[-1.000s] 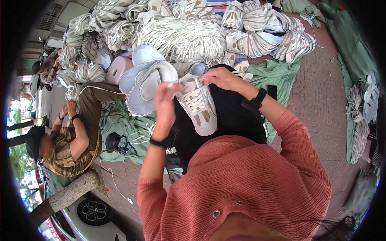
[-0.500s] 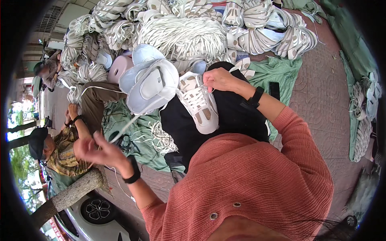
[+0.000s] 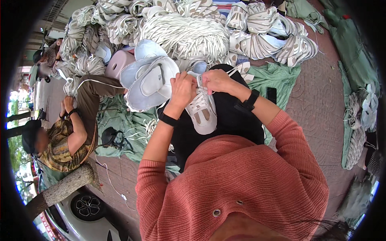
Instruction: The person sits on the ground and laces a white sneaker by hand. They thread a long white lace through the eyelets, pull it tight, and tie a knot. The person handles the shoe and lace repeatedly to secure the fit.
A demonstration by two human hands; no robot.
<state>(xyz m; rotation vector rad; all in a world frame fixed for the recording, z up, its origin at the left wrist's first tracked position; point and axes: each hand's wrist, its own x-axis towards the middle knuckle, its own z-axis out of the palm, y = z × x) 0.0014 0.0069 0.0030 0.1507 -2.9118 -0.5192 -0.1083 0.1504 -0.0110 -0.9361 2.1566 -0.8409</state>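
A pale grey and white sports shoe (image 3: 203,112) lies across my lap on black cloth (image 3: 225,120), toe toward me. My left hand (image 3: 183,89) grips its upper part at the laces. My right hand (image 3: 217,79) pinches the white lace at the top of the same shoe, close beside the left hand. Both wrists wear black bands. A loose stack of pale shoe uppers (image 3: 150,80) sits just left of my left hand.
Large bundles of white shoe uppers (image 3: 189,34) are heaped ahead on green sheets (image 3: 277,76). A seated person in a patterned shirt (image 3: 60,140) works at the left. A black phone (image 3: 272,94) lies on the sheet. A tree trunk (image 3: 60,188) and a car wheel (image 3: 86,207) are at lower left.
My left hand, stretched far out to the lower left half a second ago with a lace, has come back to the shoe beside my right hand.
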